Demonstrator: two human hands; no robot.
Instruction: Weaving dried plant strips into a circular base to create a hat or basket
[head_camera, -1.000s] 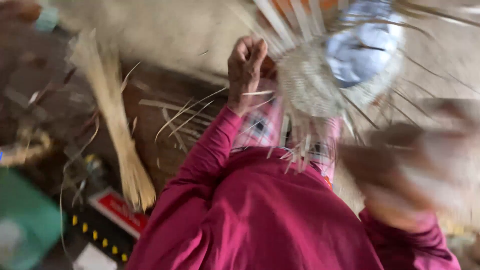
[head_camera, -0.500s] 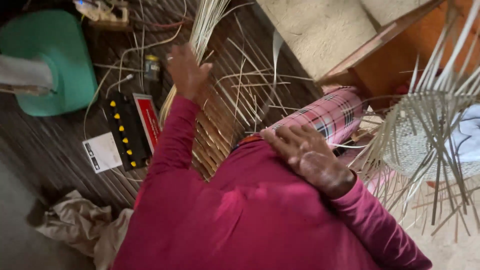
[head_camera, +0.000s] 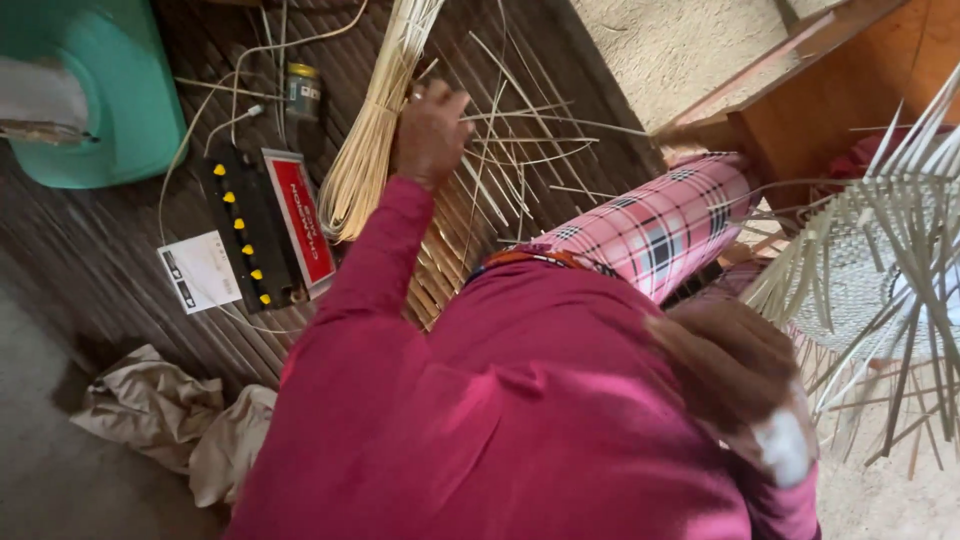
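Observation:
My left hand (head_camera: 430, 130) reaches out in a magenta sleeve onto loose pale reed strips (head_camera: 520, 150) scattered over a dark slatted mat (head_camera: 120, 270). Its fingers curl down among the strips, and whether they grip one is unclear. It lies right beside a tied bundle of reeds (head_camera: 370, 140). My right hand (head_camera: 735, 365) is blurred and sits low by my pink plaid-covered knee (head_camera: 660, 225). It is close to a half-woven basket (head_camera: 880, 260) with long loose spokes. Nothing is clearly held in it.
A teal plastic object (head_camera: 110, 100) stands at the top left. A black power strip (head_camera: 245, 235), a red packet (head_camera: 298, 215), a white card (head_camera: 198, 270), a small jar (head_camera: 302, 95) and cables lie on the mat. Crumpled cloth (head_camera: 165, 415) lies lower left. An orange wooden frame (head_camera: 830, 90) is at upper right.
The view swung from the basket to the mat. My left hand left the basket, reached to the strips by the bundle, and its fingers have curled down. My right hand dropped lower right.

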